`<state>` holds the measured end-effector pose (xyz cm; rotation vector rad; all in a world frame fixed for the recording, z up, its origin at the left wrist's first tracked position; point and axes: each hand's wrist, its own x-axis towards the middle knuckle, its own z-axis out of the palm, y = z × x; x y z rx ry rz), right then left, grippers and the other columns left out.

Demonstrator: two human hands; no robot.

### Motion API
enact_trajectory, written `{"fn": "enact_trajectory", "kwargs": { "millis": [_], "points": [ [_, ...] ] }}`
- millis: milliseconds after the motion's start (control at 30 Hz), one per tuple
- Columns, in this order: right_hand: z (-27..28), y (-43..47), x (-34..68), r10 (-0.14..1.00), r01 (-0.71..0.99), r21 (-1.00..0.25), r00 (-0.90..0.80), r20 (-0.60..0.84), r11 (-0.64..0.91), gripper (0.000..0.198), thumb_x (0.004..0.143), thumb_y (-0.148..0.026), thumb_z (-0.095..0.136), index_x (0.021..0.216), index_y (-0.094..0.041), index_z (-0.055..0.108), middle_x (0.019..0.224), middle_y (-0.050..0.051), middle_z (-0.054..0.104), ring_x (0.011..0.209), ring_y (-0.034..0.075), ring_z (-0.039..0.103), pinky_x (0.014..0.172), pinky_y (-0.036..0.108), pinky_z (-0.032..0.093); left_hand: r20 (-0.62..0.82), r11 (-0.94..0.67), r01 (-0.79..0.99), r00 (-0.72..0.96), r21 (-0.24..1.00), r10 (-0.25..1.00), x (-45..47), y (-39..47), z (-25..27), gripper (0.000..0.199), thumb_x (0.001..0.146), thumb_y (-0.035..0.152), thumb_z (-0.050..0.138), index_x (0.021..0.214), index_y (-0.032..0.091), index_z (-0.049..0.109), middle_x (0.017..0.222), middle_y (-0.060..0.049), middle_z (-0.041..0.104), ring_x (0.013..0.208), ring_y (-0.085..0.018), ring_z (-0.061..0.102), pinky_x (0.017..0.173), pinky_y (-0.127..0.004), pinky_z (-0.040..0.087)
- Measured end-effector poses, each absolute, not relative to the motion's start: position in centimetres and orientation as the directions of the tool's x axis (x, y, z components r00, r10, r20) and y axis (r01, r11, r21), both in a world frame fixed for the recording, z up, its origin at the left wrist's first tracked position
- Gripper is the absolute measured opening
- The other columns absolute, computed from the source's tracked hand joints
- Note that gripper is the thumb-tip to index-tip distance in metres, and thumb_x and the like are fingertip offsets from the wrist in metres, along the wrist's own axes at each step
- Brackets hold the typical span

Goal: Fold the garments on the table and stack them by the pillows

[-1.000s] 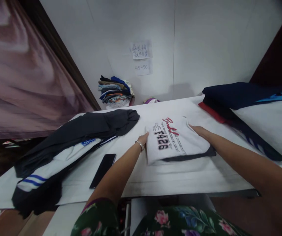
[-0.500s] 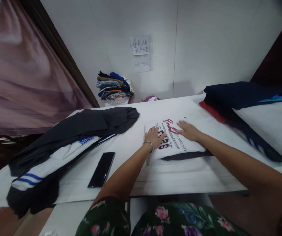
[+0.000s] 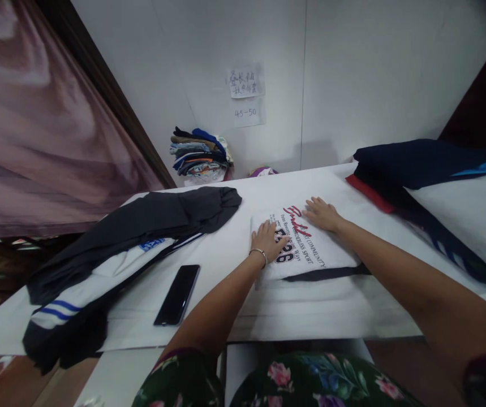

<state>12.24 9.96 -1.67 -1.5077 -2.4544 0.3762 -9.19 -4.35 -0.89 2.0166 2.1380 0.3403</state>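
Note:
A white folded shirt [image 3: 331,254] with red and black printed lettering lies flat on the white-covered table [image 3: 293,316]. Dark cloth shows along its near edge. My left hand [image 3: 269,240], with a bracelet at the wrist, rests on the left part of the print, fingers spread. Over the shirt's far right part lies my right hand [image 3: 321,215], flat with fingers apart. Neither hand grips anything. Left of my left forearm is a black smartphone [image 3: 177,295], screen up.
Dark trousers [image 3: 158,217] and a black-and-white striped garment [image 3: 115,265] lie at the left, hanging over the near edge. Navy garments [image 3: 412,161] with a red piece [image 3: 368,192] lie at the right. Folded clothes [image 3: 202,152] are stacked by the wall, below paper notes [image 3: 246,82].
My right hand has slid slightly farther toward the shirt's far edge. My left hand stays nearly in place on the print. The whole view has shifted a little.

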Motion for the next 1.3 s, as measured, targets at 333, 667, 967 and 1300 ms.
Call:
{"fn": "enact_trajectory", "kwargs": {
  "millis": [333,667,967,1300],
  "points": [
    [-3.8,11.7,12.9,0.908,0.781,-0.512,-0.418,-0.003,0.358,0.079,0.085,-0.070,0.028,0.143,-0.018,0.037,0.153,0.008,0.028,0.142,0.028,0.020,0.117,0.044,0.015,0.009,0.051,0.953,-0.056,0.298,0.998,-9.4,-4.2,-1.2,0.074,0.085,0.066,0.035,0.145,0.025,0.028,0.156,-0.007,0.019,0.143,-0.026,0.016,0.113,-0.050,0.018],
    [0.7,-0.7,18.6,0.669,0.519,-0.487,-0.716,0.201,0.702,0.069,0.085,-0.062,0.047,0.146,-0.033,0.032,0.153,-0.002,0.029,0.140,0.027,0.024,0.115,0.045,0.023,0.173,-0.205,0.896,0.146,0.395,0.974,-8.9,-8.5,1.2,0.069,0.085,0.059,0.048,0.142,0.025,0.035,0.154,-0.008,0.025,0.142,-0.025,0.019,0.114,-0.051,0.014],
    [-3.3,-3.2,21.7,0.556,0.512,-0.220,-0.789,0.260,0.830,0.055,0.088,-0.022,0.045,0.142,-0.029,0.040,0.149,0.004,0.035,0.136,0.025,0.034,0.107,0.049,0.035,0.143,-0.426,0.902,0.414,0.066,0.899,-8.6,-12.4,-0.5,0.065,0.080,0.025,0.061,0.141,0.020,0.037,0.151,-0.012,0.031,0.141,-0.027,0.023,0.112,-0.052,0.019],
    [-5.5,-6.7,21.5,0.590,0.536,-0.247,-0.727,0.350,0.807,0.057,0.088,-0.019,0.043,0.144,-0.027,0.038,0.148,0.005,0.036,0.138,0.026,0.030,0.108,0.051,0.035,0.203,-0.464,0.886,0.456,-0.009,0.866,-9.3,-13.2,-2.3,0.066,0.076,0.004,0.046,0.141,0.017,0.037,0.152,-0.011,0.030,0.143,-0.023,0.016,0.115,-0.051,0.012]
  ]
}}
